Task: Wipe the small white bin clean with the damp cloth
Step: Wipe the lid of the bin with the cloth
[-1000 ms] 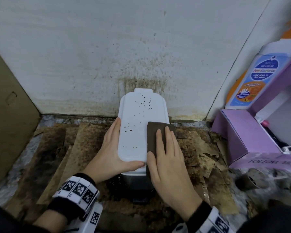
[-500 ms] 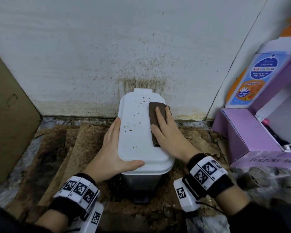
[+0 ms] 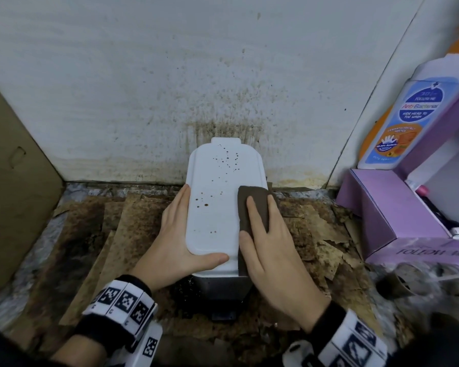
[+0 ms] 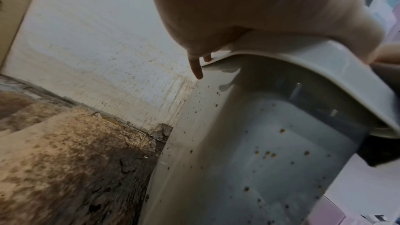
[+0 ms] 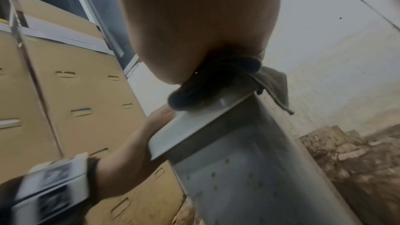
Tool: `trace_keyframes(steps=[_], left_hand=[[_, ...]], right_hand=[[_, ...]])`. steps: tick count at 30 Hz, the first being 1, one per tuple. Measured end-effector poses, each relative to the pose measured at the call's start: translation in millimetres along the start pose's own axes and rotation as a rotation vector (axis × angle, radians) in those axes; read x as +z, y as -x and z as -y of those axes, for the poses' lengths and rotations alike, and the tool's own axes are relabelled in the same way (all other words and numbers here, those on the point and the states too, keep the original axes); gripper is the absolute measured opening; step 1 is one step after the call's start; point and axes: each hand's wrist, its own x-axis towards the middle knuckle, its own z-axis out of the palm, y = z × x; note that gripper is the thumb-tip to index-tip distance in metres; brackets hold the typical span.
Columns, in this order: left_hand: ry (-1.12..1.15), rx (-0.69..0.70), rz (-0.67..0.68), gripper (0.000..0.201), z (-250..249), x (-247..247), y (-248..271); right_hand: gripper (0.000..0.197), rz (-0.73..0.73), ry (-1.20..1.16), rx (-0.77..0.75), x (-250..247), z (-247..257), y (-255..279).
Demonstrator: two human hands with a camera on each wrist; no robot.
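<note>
The small white bin [image 3: 217, 186] stands against the stained wall, its lid dotted with brown spots. My left hand [image 3: 180, 242] rests against the lid's near left corner, fingers straight along the left edge and thumb lying across the near edge. My right hand [image 3: 270, 250] presses the brown cloth [image 3: 252, 205] flat on the lid's right side with straight fingers. In the left wrist view the bin's grey side [image 4: 249, 160] is speckled with spots. In the right wrist view the folded cloth [image 5: 207, 91] sits under my palm, on the lid's edge [image 5: 190, 126].
A tall cardboard box [image 3: 8, 181] stands at the left. At the right a purple box [image 3: 398, 215] carries a wash bottle [image 3: 408, 123]. Stained, torn cardboard sheets [image 3: 85, 234] cover the floor around the bin. The wall [image 3: 223, 88] behind is spattered.
My right hand pushed the cloth to the lid's far right part, then drew it back toward the near end. The left hand has stayed in place.
</note>
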Motion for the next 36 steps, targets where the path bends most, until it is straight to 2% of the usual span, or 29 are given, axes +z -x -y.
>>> trace_keyframes(steps=[8,12,18,25,28,32,36], left_hand=[[0.019,0.005,0.013,0.14,1,-2,0],[0.036,-0.001,0.018,0.139,0,-3,1],[0.025,0.02,0.032,0.139,-1,-2,1],[0.036,0.019,0.015,0.139,3,0,1],[0.032,0.016,0.018,0.139,1,0,1],[0.03,0.014,0.015,0.139,2,-1,0],[0.024,0.013,0.018,0.139,2,-1,0]], right_hand=[[0.068,0.191,-0.137,0.027,-23,-28,-82],[0.068,0.218,-0.138,0.025,-26,-28,-102],[0.068,0.171,-0.134,0.013,-22,-25,-83],[0.065,0.094,-0.019,-0.045,-9,-8,-10],[0.065,0.082,0.011,-0.006,-4,-2,8],[0.065,0.099,0.061,-0.015,-6,-3,0],[0.068,0.155,0.066,-0.028,-13,-14,-33]])
